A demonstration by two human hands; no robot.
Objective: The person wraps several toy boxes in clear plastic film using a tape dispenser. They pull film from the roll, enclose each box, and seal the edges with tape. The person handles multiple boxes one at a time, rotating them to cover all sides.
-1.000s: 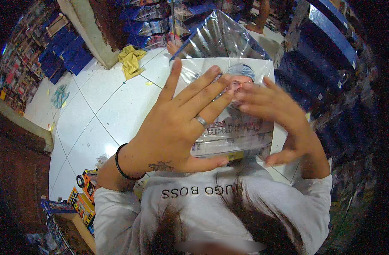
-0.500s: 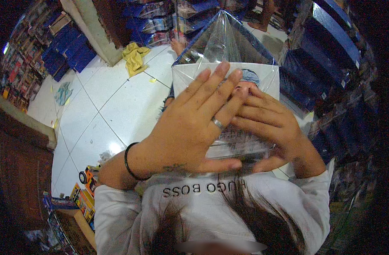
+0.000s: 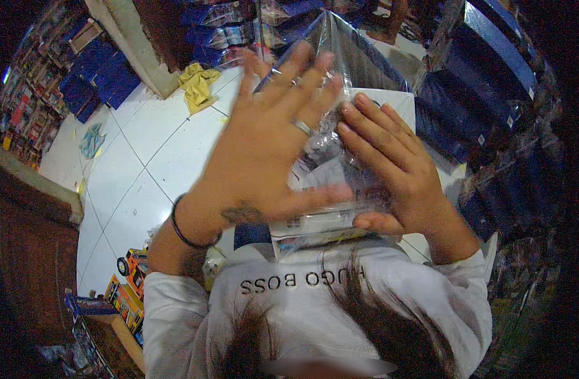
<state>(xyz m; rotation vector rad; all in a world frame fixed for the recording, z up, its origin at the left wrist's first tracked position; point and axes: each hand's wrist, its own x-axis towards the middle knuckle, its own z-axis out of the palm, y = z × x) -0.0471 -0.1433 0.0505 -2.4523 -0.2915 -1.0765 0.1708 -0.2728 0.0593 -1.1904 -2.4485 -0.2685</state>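
A white book or flat box with printing on its cover lies in front of my body. Clear plastic film covers it, wrinkled and shiny, and rises to a point past its far edge. My left hand, with a ring and a black wrist band, is stretched out over the left part, fingers spread and slightly blurred. On the right part my right hand lies flat against the film, fingers extended. Between the hands part of the cover shows through creased film. My hands hide much of the printed picture.
A yellow cloth and a crumpled pale blue piece lie on white floor tiles. Toy trucks stand at the lower left. Stacked dark blue packages line the right side, and a person's leg shows at the far side.
My left hand has slid left and away from me, its fingers spreading. My hands, overlapping before, are now apart, and more of the film-covered surface shows between them.
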